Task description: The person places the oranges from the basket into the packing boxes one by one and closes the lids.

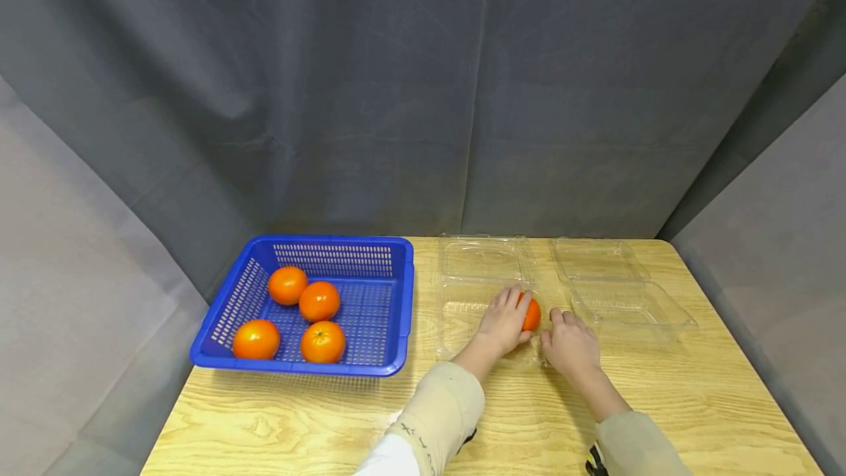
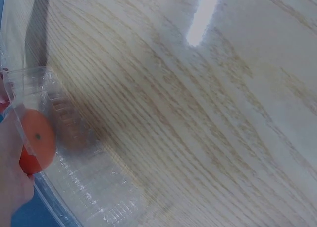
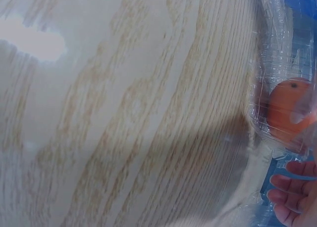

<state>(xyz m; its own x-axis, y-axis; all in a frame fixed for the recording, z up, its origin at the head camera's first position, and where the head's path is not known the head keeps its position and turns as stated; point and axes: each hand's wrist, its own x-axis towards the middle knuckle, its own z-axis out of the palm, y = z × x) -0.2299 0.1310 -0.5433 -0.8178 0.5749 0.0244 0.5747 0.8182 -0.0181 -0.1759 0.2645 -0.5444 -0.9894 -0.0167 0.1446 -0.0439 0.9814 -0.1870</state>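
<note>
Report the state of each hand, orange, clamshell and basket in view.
Clear left clamshell, open
Clear right clamshell, open
Orange, inside left clamshell, held
Left hand, fingers gripping that orange
Right hand, fingers loosely curled
Blue plastic basket, upright
Four other oranges, loose in basket

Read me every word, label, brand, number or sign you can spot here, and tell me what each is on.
Left sleeve: dark letter-like marks, too small to read with certainty.
Beside the right sleeve: a yellow-and-black patch, too small to read.
Basket, oranges, clear containers: no readable text.
</note>
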